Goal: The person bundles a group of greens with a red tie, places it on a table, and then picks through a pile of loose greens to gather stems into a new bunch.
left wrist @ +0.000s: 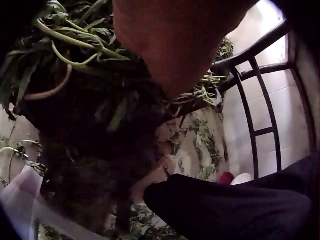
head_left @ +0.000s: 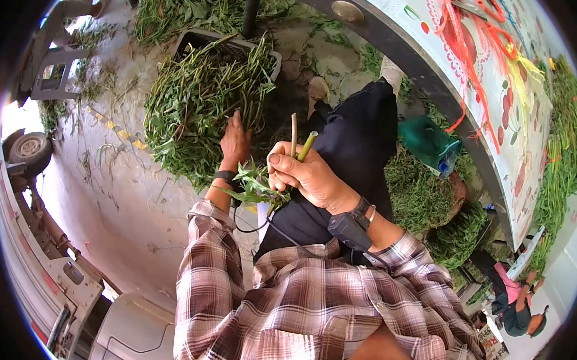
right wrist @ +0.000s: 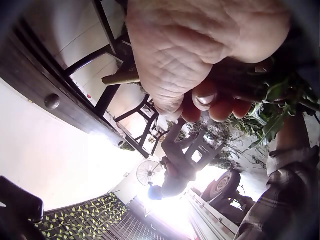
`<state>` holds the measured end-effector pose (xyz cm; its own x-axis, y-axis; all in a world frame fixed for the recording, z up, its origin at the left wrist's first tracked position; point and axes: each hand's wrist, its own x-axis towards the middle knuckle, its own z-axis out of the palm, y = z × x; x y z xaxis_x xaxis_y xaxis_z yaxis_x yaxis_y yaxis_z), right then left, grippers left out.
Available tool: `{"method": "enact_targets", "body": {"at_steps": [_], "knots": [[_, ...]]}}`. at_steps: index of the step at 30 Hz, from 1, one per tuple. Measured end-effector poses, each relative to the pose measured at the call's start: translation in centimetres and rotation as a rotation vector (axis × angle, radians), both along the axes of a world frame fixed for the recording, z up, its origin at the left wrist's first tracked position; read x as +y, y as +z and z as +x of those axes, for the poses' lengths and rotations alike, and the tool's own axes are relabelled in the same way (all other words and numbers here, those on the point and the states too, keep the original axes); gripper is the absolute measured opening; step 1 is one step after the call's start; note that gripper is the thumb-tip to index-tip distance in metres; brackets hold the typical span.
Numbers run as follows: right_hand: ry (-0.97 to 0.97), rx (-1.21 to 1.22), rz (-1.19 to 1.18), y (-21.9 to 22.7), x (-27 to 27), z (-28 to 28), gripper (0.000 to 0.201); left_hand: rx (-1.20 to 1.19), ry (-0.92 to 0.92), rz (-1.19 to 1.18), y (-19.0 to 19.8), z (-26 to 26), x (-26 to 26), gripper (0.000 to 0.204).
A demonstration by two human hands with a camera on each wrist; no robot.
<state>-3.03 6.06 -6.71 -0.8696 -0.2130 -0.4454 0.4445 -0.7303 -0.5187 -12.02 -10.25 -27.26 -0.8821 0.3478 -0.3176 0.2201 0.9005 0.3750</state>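
My right hand (head_left: 311,179) grips a small bunch of leafy green stems (head_left: 256,185). Two cut ends, one pale and one green, stick up past the thumb, while the leaves hang out below the fist. In the right wrist view, fingers (right wrist: 222,107) curl round the bunch and a cut stem end (right wrist: 120,78) juts out beside the palm. My left hand (head_left: 235,144) reaches onto a big heap of leafy stems (head_left: 198,100), its fingers extended among them at the near right side. The heap overflows a dark plastic crate (head_left: 276,63).
On the right stands a table with a patterned cover (head_left: 450,50), bearing red and yellow ties (head_left: 469,43) and orange-handled scissors (head_left: 490,7). Baskets of greens (head_left: 424,193) sit below it. A vehicle (head_left: 53,254) is at left; another person (head_left: 516,299) is at lower right.
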Motion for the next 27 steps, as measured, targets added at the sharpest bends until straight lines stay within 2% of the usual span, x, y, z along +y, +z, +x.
{"method": "enact_targets", "body": {"at_steps": [1,5,10,12,16,22,25,27], "knots": [[0.008,0.003,-0.009,0.0,-0.1,0.0,0.020,-0.075,-0.025,-0.041,0.5,-0.2,-0.1,0.067],[0.021,0.017,0.003,-0.1,-0.1,-0.1,0.020,-0.129,-0.002,-0.139,0.7,-1.3,1.7,0.061],[0.003,0.009,0.014,-0.1,-0.4,-0.1,0.020,-0.052,0.023,-0.140,0.0,-0.9,2.5,0.057],[0.006,0.008,0.010,0.0,-0.3,-0.1,0.020,-0.103,0.106,-0.146,0.0,-1.1,2.9,0.055],[0.013,0.005,0.000,0.0,0.0,0.0,0.020,-0.079,0.120,-0.110,-0.5,-1.2,2.6,0.053],[0.006,0.004,0.024,0.1,-0.2,-0.1,0.020,-0.111,0.041,-0.150,-0.8,-1.1,2.4,0.057],[0.008,0.007,-0.010,-0.2,-0.3,0.1,0.020,-0.099,0.051,-0.151,-1.1,-1.1,2.6,0.058],[0.012,0.004,-0.007,-0.1,-0.1,0.1,0.020,-0.069,0.125,-0.111,-1.3,-1.4,2.8,0.059]]}}
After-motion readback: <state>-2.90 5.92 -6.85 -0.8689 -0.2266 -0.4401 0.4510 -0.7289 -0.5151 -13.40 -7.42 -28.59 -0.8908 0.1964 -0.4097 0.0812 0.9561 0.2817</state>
